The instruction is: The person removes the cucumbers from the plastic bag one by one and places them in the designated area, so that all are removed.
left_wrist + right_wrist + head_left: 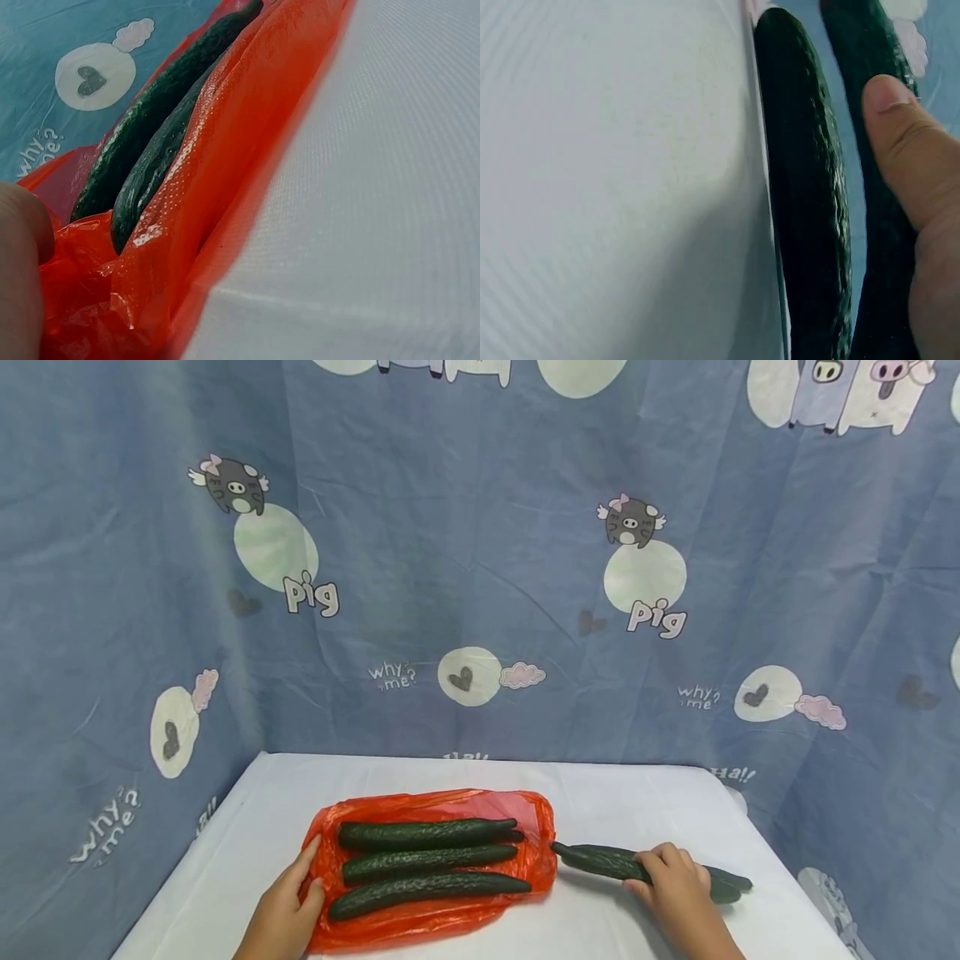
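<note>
A red plastic bag (420, 935) lies spread on the white table with several dark green cucumbers (431, 888) lying side by side on it. My left hand (283, 906) grips the bag's left edge, thumb near and fingers at the far side. In the left wrist view, crumpled red plastic (90, 300) bunches beside that hand, below two cucumber ends. Right of the bag, my right hand (678, 893) holds a cucumber (600, 860) from above, its thin tip by the bag's right edge. A second cucumber (802, 187) lies alongside the held one, partly hidden by the hand in the head view.
The white table (622, 802) extends behind and to the right of the bag. A blue cloth (480, 585) printed with pigs, hearts and lettering hangs behind the table and down both sides.
</note>
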`<action>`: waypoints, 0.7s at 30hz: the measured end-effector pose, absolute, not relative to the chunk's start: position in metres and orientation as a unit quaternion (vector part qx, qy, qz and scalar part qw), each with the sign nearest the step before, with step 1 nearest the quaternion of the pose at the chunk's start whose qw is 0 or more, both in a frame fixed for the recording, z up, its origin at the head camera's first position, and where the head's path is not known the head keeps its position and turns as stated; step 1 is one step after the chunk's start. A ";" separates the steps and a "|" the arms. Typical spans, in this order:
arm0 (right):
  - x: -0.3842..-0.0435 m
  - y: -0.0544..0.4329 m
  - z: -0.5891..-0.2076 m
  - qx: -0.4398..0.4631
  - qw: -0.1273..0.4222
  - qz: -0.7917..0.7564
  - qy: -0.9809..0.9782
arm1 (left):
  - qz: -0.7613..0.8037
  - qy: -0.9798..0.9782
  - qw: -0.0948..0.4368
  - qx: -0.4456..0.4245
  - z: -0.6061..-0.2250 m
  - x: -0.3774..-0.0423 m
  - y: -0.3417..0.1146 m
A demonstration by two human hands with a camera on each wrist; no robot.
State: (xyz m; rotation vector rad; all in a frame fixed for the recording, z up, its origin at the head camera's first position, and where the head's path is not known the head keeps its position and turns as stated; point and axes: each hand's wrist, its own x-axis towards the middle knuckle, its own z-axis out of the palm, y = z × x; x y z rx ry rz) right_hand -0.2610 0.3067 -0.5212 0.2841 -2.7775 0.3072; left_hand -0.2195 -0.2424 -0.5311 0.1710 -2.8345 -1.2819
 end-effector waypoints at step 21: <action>-0.265 0.342 -0.527 0.050 0.053 0.166 -0.983 | -0.406 -0.912 -0.003 0.059 -0.531 -0.223 -0.242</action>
